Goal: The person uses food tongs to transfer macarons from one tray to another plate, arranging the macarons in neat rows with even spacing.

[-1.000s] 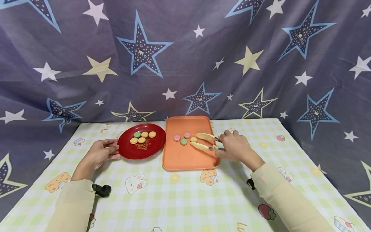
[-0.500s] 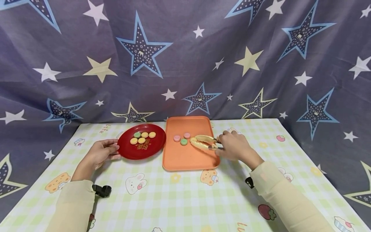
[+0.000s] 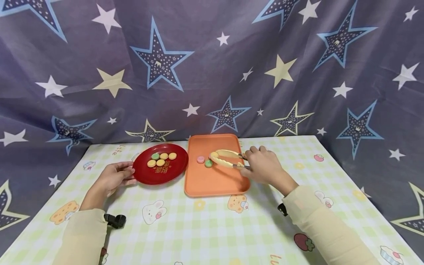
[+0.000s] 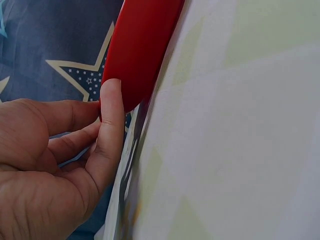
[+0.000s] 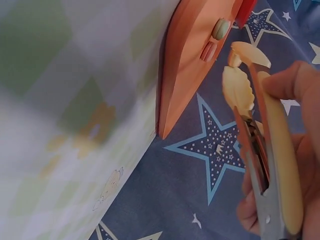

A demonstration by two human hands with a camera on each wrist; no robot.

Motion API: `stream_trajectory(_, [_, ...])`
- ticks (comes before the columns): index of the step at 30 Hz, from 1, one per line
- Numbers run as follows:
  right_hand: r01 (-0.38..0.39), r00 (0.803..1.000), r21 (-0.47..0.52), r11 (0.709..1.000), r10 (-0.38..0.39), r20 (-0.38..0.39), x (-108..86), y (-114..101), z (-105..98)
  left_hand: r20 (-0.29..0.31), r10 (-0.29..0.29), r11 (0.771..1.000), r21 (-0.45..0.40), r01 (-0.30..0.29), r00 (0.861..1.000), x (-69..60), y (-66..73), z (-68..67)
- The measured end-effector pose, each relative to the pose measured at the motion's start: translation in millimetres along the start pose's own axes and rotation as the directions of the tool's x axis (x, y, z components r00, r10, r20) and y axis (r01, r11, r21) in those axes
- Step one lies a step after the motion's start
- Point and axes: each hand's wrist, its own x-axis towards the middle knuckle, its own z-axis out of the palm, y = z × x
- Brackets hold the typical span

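Observation:
My left hand (image 3: 114,178) pinches the near-left rim of a red plate (image 3: 177,167); in the left wrist view the thumb and fingers meet at the plate's edge (image 4: 137,60). A green macaron (image 3: 155,156) and several yellow macarons (image 3: 160,162) lie on the plate. My right hand (image 3: 265,165) grips tongs (image 3: 223,162) with pale scalloped tips. Between those tips is a yellow macaron (image 3: 214,155), held above the orange tray (image 3: 215,184). On the tray lie a pink macaron (image 3: 200,159) and a green macaron (image 3: 208,163); the tongs hide what is behind them.
Plate and tray stand side by side near the back of a table with a green-checked cloth (image 3: 185,228). A star-patterned curtain (image 3: 205,73) hangs right behind the table. Black camera straps (image 3: 116,221) sit at the wrists.
The tongs have closed on the yellow macaron and lifted it, moving left over the tray and covering one pink macaron. The left hand still holds the plate's rim. The head view has shifted slightly.

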Motion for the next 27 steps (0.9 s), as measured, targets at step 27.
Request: stream_trajectory(27, [0.116, 0.993, 0.004, 0.993, -0.116, -0.038, 32.1, -53.1, 11.6, -0.002, -0.005, 1.0, -0.011, 0.005, 1.0, -1.7, 0.3, 0.3])
